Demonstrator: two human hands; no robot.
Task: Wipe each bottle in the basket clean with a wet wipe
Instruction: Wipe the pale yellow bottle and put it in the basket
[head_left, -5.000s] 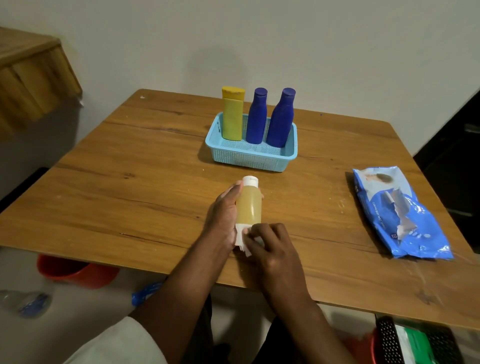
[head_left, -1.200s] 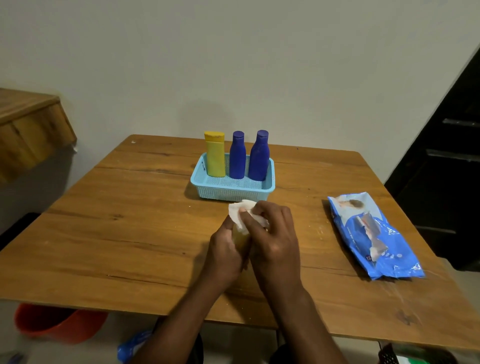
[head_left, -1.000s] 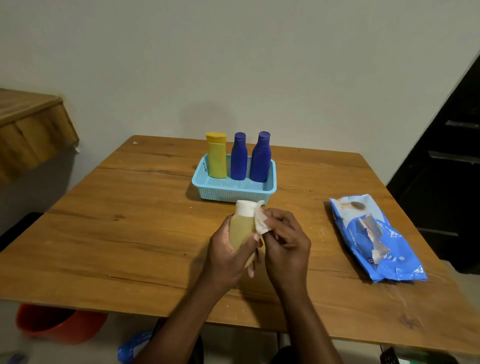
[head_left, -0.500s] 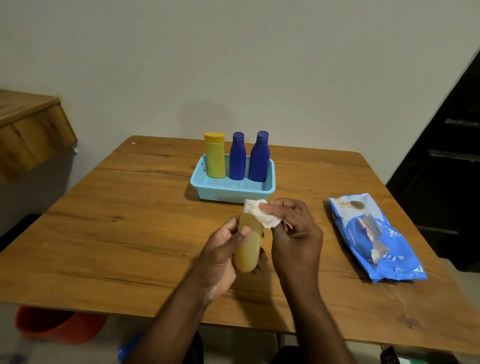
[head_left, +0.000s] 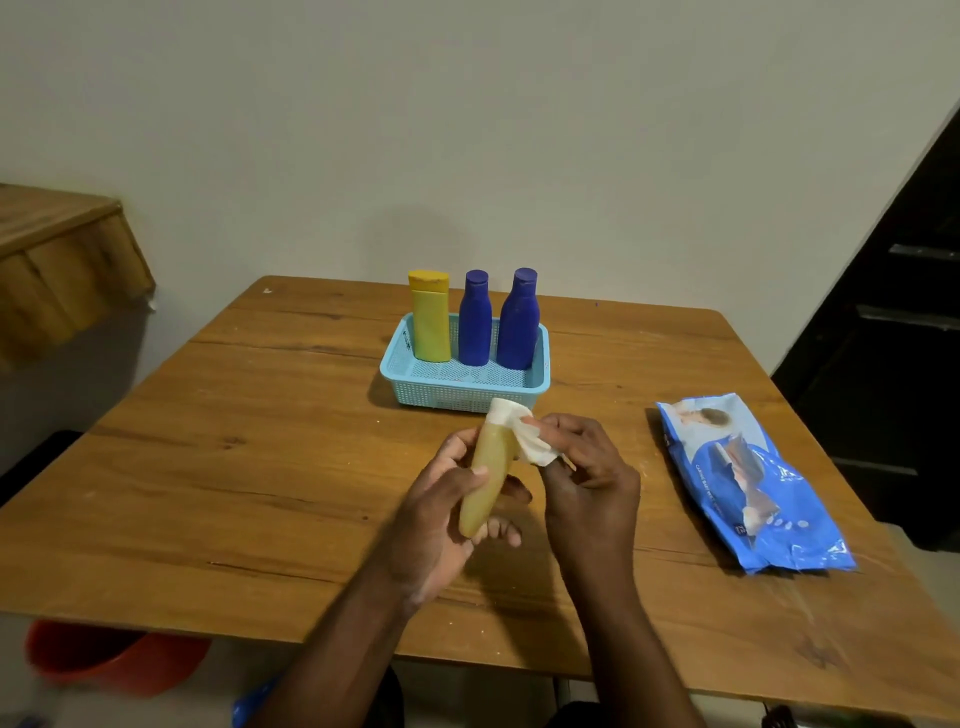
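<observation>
My left hand grips a pale amber bottle with a white cap, tilted with its cap pointing away from me above the table. My right hand pinches a white wet wipe against the bottle's neck and cap. Behind them a light blue basket holds a yellow bottle at the left and two dark blue bottles upright beside it.
A blue pack of wet wipes lies on the wooden table at the right. An orange bucket sits on the floor under the left front edge. A wooden ledge juts from the wall at left.
The bottle was lifted off the table and tilted in my left hand. The wipe moved from the bottle's base up to its cap and neck. The view drew back from the table.
</observation>
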